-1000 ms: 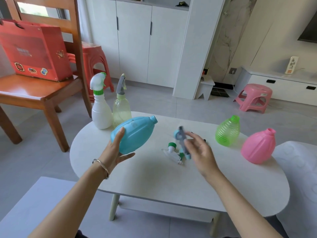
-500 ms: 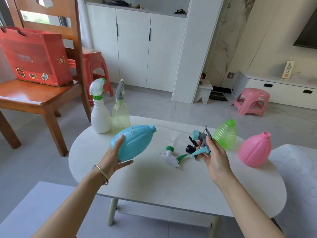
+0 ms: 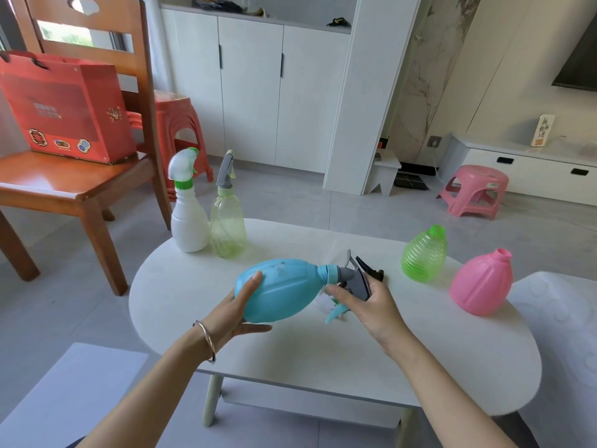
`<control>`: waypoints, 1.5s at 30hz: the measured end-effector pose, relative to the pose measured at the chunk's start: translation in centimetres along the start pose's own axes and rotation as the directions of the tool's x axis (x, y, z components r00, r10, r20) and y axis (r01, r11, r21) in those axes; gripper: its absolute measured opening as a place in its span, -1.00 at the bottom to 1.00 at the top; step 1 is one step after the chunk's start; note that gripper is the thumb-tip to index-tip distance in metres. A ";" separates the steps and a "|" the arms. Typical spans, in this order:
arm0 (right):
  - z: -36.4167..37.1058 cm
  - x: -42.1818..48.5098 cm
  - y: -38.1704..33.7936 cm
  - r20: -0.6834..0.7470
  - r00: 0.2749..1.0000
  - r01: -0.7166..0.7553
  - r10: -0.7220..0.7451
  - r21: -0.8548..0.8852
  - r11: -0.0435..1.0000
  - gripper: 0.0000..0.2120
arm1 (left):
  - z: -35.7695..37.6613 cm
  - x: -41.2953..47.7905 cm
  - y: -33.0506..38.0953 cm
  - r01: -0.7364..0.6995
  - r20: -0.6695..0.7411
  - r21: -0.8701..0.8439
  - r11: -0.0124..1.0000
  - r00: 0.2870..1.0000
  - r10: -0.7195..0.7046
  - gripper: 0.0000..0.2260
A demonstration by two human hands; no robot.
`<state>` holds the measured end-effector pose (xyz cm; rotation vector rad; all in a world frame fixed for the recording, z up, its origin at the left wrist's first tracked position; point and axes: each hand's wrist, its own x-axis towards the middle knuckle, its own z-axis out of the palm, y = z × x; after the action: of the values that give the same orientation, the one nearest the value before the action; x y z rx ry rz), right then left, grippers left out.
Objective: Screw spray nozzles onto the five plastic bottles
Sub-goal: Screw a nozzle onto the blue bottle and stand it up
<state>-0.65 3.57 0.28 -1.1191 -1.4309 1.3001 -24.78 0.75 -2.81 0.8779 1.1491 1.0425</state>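
Note:
My left hand (image 3: 235,313) holds the blue bottle (image 3: 281,287) tilted sideways over the white table (image 3: 290,357), its neck pointing right. My right hand (image 3: 371,302) grips a blue-and-grey spray nozzle (image 3: 344,276) whose collar sits against the bottle's neck. A black nozzle (image 3: 371,270) lies on the table just behind my fingers. Part of a white nozzle (image 3: 323,302) shows under the bottle. The green ribbed bottle (image 3: 424,253) and the pink bottle (image 3: 481,282) stand at the right without nozzles. At the back left, a white bottle (image 3: 189,218) and a clear yellowish bottle (image 3: 227,226) carry nozzles.
A wooden chair (image 3: 74,185) with a red gift bag (image 3: 64,108) stands left of the table, a red stool (image 3: 174,124) behind it. A pink stool (image 3: 473,192) stands on the floor at the far right. White cabinets (image 3: 252,92) line the back wall.
My right hand carried the blue-and-grey nozzle left to the blue bottle's neck. My left hand brought the bottle right and lower toward the table's middle. The camera tilted.

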 end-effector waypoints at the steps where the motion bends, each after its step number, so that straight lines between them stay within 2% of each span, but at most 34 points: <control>1: 0.0 0.0 -0.2 0.014 1.000 -0.001 0.001 0.007 1.000 -0.79 | 0.0 -0.1 0.2 -0.012 0.001 0.015 1.000 1.000 0.012 -0.40; 3: -0.2 0.0 -0.7 0.030 0.999 0.018 -0.018 0.010 1.000 -0.69 | -0.2 -0.2 0.5 -0.043 0.002 0.044 0.998 0.999 0.043 -0.42; 7: -0.4 0.1 -0.6 0.041 0.997 0.070 -0.068 -0.055 0.996 -0.78 | 0.1 -0.5 0.6 -0.075 -0.010 0.102 0.992 0.997 0.076 -0.40; 10: -1.0 0.3 -0.5 0.084 0.995 0.054 -0.046 -0.095 0.994 -0.79 | -0.3 -0.6 0.7 -0.147 0.019 0.095 0.985 0.989 0.146 -0.31; 13: -0.8 0.2 -0.2 0.089 0.996 -0.003 0.006 -0.034 0.999 -0.67 | -0.8 -0.5 0.6 -0.070 0.114 -0.058 0.996 0.991 0.076 -0.30; 16: -0.3 0.1 0.1 0.093 0.996 -0.018 0.017 0.010 1.000 -0.56 | -0.7 -0.3 0.5 0.058 0.097 -0.047 0.997 0.994 -0.053 -0.42; 18: -0.4 0.1 -0.1 0.080 0.997 -0.012 0.011 0.012 1.000 -0.63 | -0.9 0.0 0.3 0.041 0.078 -0.052 0.998 0.996 -0.037 -0.43; 21: -0.5 0.1 -0.4 0.036 0.999 0.031 -0.031 -0.014 0.999 -0.81 | -1.2 0.2 0.5 0.012 0.118 -0.152 0.988 0.993 0.006 -0.46; 24: -0.2 -0.2 -0.8 0.072 0.995 0.075 -0.074 -0.006 0.997 -0.76 | -0.9 0.2 0.3 0.147 0.151 -0.223 0.964 0.982 -0.115 -0.46; 26: -0.2 -0.2 -0.9 0.103 0.991 0.090 -0.087 -0.025 0.996 -0.75 | -0.7 0.0 0.3 0.210 0.166 -0.186 0.960 0.969 -0.180 -0.43; 27: -0.3 -0.2 -0.9 0.102 0.991 0.089 -0.086 -0.030 0.996 -0.76 | -0.7 0.0 0.3 0.195 0.162 -0.159 0.968 0.972 -0.169 -0.43; 29: -0.5 -0.1 -0.8 0.062 0.996 0.063 -0.062 -0.019 0.998 -0.79 | -1.2 0.0 0.6 0.075 0.172 -0.153 0.985 0.984 -0.049 -0.40; 31: -0.7 0.0 -0.7 0.028 0.999 0.031 -0.032 0.006 0.999 -0.77 | -1.8 0.0 0.9 -0.039 0.235 -0.165 0.986 0.969 0.078 -0.26; 32: -0.7 0.1 -0.6 0.026 0.999 0.021 -0.021 0.017 1.000 -0.74 | -1.9 -0.1 0.9 -0.036 0.269 -0.171 0.985 0.960 0.082 -0.21; 34: -0.6 0.2 -0.5 0.044 0.999 0.008 -0.009 0.028 1.000 -0.71 | -1.6 -0.2 0.7 0.077 0.291 -0.170 0.982 0.957 -0.025 -0.30; 36: -0.6 0.2 -0.4 0.069 0.998 -0.004 0.002 0.040 0.999 -0.70 | -0.8 -0.5 0.7 0.153 0.256 -0.137 0.979 0.960 -0.114 -0.38; 37: -0.6 0.3 -0.4 0.075 0.997 -0.011 0.008 0.043 0.999 -0.70 | -0.7 -0.4 0.6 0.127 0.224 -0.123 0.984 0.970 -0.097 -0.38; 38: -0.7 0.3 -0.3 0.074 0.997 -0.017 0.014 0.040 0.999 -0.72 | -0.6 -0.4 0.5 0.066 0.196 -0.127 0.990 0.980 -0.040 -0.35; 40: -0.8 0.4 -0.4 0.063 0.998 -0.024 0.022 0.036 0.999 -0.75 | -0.8 -0.6 0.9 -0.053 0.191 -0.125 0.991 0.979 0.077 -0.12; 42: -0.9 0.4 -0.5 0.067 0.997 -0.037 0.034 0.051 0.998 -0.74 | -1.3 -0.7 1.0 -0.065 0.239 -0.090 0.994 0.967 0.085 0.05; 43: -0.9 0.4 -0.5 0.078 0.996 -0.044 0.040 0.055 0.998 -0.72 | -1.2 -0.8 1.0 -0.036 0.264 -0.092 0.995 0.963 0.059 0.02; 45: -0.8 0.4 -0.3 0.099 0.994 -0.057 0.052 0.052 0.997 -0.68 | -0.7 -1.0 1.1 0.044 0.250 -0.143 0.989 0.968 -0.007 -0.25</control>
<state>0.04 4.08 0.65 -1.0779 -1.4357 1.4414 -25.73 0.18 -1.61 0.8474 0.8590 0.9531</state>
